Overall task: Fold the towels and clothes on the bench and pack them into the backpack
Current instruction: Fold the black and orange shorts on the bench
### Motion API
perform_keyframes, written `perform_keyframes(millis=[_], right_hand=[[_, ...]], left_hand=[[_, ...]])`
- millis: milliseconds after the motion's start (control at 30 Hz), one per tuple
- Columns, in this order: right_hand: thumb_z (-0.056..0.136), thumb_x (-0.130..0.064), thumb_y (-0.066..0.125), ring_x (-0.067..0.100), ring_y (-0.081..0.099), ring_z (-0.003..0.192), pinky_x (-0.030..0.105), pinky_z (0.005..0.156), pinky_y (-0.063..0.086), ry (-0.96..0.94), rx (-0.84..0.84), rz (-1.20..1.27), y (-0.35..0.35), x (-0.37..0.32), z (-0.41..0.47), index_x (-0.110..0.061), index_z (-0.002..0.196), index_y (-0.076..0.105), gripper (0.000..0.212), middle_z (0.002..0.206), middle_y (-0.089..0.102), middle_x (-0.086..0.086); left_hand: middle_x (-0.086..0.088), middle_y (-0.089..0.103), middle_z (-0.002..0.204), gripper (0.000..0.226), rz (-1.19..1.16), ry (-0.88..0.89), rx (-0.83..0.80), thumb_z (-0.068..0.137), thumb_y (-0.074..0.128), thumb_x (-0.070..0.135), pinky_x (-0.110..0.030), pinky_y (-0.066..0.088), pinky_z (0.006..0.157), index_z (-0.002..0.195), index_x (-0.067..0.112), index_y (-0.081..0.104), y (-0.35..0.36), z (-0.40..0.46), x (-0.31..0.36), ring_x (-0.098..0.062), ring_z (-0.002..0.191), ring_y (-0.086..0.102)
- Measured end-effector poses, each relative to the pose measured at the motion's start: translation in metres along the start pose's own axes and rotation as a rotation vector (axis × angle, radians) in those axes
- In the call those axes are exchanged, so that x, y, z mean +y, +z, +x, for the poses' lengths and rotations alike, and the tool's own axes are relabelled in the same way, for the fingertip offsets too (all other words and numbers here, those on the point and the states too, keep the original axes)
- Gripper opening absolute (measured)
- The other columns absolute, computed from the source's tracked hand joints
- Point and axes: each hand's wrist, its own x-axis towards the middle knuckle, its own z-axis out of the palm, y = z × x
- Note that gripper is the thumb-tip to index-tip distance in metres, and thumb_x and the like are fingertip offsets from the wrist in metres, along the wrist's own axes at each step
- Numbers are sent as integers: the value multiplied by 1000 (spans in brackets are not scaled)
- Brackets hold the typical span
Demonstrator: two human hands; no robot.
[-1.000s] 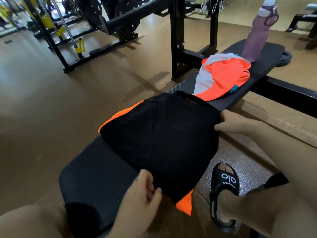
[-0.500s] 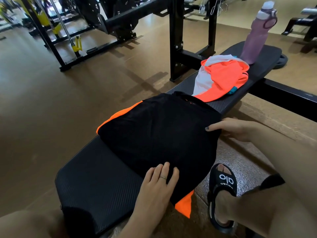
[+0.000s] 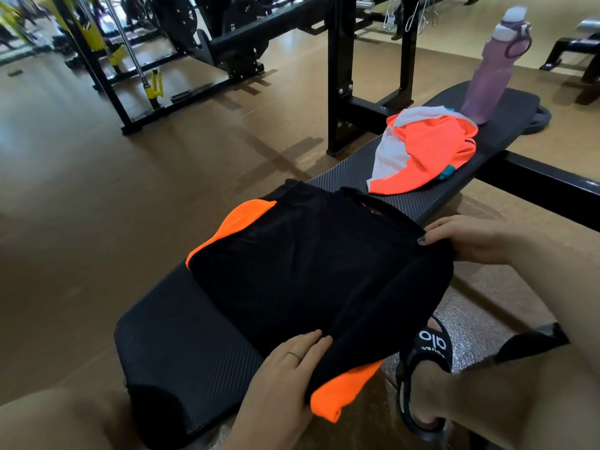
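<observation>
Head view: since half a second earlier, the near edge of the black garment had been lifted off the tabletop, beginning a fold.
Left hand gripped the near corner, fingers on top; right hand pinched the far corner. An orange-and-white garment lay unfolded farther along; no backpack was visible.

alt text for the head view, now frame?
Both hands grip the near edge of a black and orange shirt on a gym bench: left hand at the lower corner, right hand at the upper. Farther along lie an orange and white garment and a purple bottle.
</observation>
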Motion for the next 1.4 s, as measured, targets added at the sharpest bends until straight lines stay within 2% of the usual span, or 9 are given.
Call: perform_keyframes(millis=[200, 267, 333, 400, 633, 800, 900, 1267, 1400], right_hand=[[74, -34, 82, 29, 57, 104, 34, 80, 44, 111, 29, -380, 10, 7, 7, -18, 122, 55, 57, 114, 60, 6], [69, -42, 81, 23, 59, 105, 37, 86, 49, 44, 181, -521, 11, 3, 13, -19, 114, 56, 57, 115, 61, 4], [67, -43, 80, 22, 61, 96, 37, 83, 51, -72, 337, -620, 17, -6, 14, -18, 106, 57, 51, 110, 64, 6], [76, -38, 78, 25, 60, 97, 36, 81, 48, -192, 435, -644, 31, -17, 13, -14, 110, 54, 48, 110, 62, 6], [65, -64, 77, 33, 52, 119, 45, 96, 49, -223, 410, -693, 68, -48, 44, -17, 135, 46, 90, 128, 55, 9], [70, -44, 84, 30, 56, 101, 39, 75, 47, -155, 384, -664, 81, -68, 59, -9, 122, 46, 74, 113, 56, 9], [69, -33, 87, 27, 59, 91, 32, 58, 40, -122, 342, -619, 82, -75, 67, -6, 109, 54, 58, 103, 61, 10], [76, -12, 78, 33, 72, 88, 41, 82, 60, -50, 184, -176, 78, -110, 53, -3, 92, 68, 21, 98, 73, 17], [87, -11, 73, 22, 74, 83, 27, 63, 58, -107, 122, -56, 82, -153, 36, -6, 95, 71, 10, 95, 76, 10]], left_hand=[[-2, 56, 145, 82, 158, -4, -182, 61, 55, 25, -37, 54, 100, 143, 29, 52, 4, 1, 5, -17, 129, 54], [-2, 45, 155, 81, 227, 25, -127, 67, 48, 25, -36, 46, 110, 148, 35, 45, 5, 1, 5, -18, 137, 48], [10, 15, 165, 87, 149, -14, -82, 72, 48, 25, -32, 23, 122, 153, 48, 24, -1, -3, 1, -11, 149, 19], [19, 6, 157, 87, -43, -144, -26, 73, 55, 29, -28, 17, 120, 149, 51, 20, -13, -7, -5, -5, 146, 7], [-6, 50, 132, 78, -785, -959, 406, 85, 81, 30, -39, 51, 96, 141, 20, 28, -54, 29, -52, -22, 117, 56], [-14, 71, 121, 76, -1464, -1137, 399, 75, 87, 24, -43, 63, 78, 138, 3, 49, -51, 51, -49, -30, 101, 74], [-15, 74, 111, 42, -1529, -1205, 398, 88, 78, 22, -42, 61, 69, 124, 5, 64, -56, 63, -42, -34, 96, 74], [-9, 76, 112, 28, -1484, -1122, 395, 101, 62, 27, -37, 60, 70, 125, 13, 65, -98, 62, -46, -28, 98, 74], [-15, 76, 107, 29, -1436, -1103, 453, 99, 65, 23, -35, 60, 60, 122, 6, 66, -148, 76, -62, -29, 92, 75]])
